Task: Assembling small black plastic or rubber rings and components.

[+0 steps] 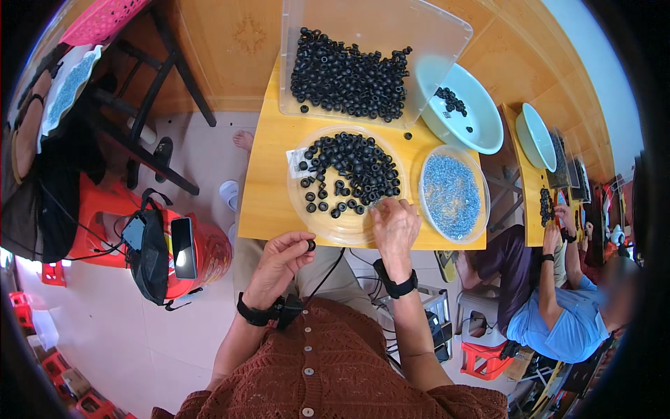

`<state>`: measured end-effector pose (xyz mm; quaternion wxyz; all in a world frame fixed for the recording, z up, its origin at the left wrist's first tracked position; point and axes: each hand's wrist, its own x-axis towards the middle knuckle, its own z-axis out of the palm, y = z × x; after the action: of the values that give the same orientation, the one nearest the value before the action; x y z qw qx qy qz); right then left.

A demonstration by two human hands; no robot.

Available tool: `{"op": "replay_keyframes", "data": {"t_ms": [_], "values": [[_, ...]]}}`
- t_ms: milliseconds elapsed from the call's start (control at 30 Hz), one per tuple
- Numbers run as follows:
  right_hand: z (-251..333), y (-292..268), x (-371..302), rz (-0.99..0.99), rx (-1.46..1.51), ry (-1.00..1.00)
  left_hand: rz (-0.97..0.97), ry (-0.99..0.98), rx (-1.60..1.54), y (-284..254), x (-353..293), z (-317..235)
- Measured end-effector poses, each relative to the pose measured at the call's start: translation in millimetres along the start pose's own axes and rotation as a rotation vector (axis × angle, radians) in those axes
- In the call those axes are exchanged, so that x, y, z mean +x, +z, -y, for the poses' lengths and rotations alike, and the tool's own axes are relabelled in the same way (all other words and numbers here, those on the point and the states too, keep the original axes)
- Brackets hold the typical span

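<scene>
A small round black piece, hollow like a cap or ring (311, 245), is pinched between the thumb and fingertips of my left hand (285, 260), just off the table's front edge. My right hand (396, 225) hovers over the near right rim of a clear round tray (317, 225). Its fingers are drawn together, and whatever they hold is hidden. Many loose black pieces of the same kind (359, 164) lie in that tray. Right of it, a second shallow round dish (424, 155) holds a heap of tiny clear-blue pieces (450, 197).
A clear plastic bin (349, 38) of black pieces stands at the back of the yellow table (269, 157). Beside it, a light-blue basin (481, 133) holds a few more. A co-worker in blue (558, 321) sits at the right. Left, a phone and bag rest on a red stool (202, 272).
</scene>
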<state>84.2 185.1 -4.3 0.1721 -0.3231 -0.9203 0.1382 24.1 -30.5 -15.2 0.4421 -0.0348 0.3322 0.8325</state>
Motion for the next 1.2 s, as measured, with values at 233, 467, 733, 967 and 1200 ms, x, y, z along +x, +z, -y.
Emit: {"op": "replay_keyframes", "data": {"t_ms": [233,467,733,967,1200], "values": [[0,-2,-6,-0.046,-0.058,-0.051,0.006,-0.009,-0.009,-4,1,0],[-1,0,-5,-0.050,-0.093,-0.057,-0.011,-0.018,-0.003,-4,1,0],[-1,-1,0,0.003,-0.188,-0.238,-0.012,-0.019,0.002,-3,2,-1],[-9,9,4,0.022,-0.253,-0.309,0.029,-0.008,-0.007,-3,3,0],[-10,11,5,0.034,-0.187,-0.322,0.075,0.013,-0.040,-4,1,-2]]}}
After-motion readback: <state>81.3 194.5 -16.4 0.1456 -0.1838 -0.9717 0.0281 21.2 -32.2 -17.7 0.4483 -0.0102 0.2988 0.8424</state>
